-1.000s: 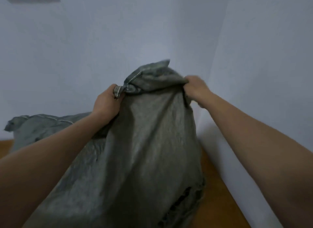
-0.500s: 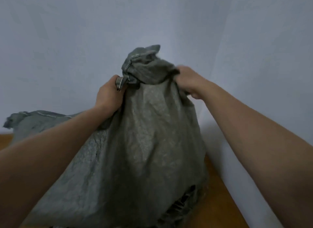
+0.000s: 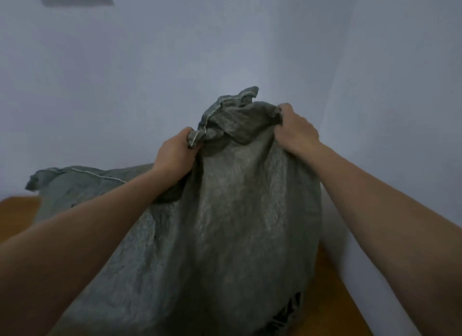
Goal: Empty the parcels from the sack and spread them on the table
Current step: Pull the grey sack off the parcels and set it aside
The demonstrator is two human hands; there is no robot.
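A large grey woven sack (image 3: pixel 225 235) stands bunched up on the wooden table (image 3: pixel 332 298), its stitched end held up high. My left hand (image 3: pixel 175 153) grips the sack's left top corner by the seam. My right hand (image 3: pixel 295 130) grips the right top corner. The sack hangs down from both hands and spreads wide at the bottom, with a torn, frayed patch (image 3: pixel 287 313) low on the right. No parcels show; whatever is inside is hidden by the fabric.
A second fold of grey sack cloth (image 3: pixel 75 183) lies to the left behind my left arm. White walls meet in a corner just behind the sack. Bare table wood shows at the far left (image 3: pixel 17 213) and at the lower right.
Both hands, still gripping the top corners, have shifted to the right with the sack; the right hand now sits higher than the left, and the top has dropped a little since half a second ago.
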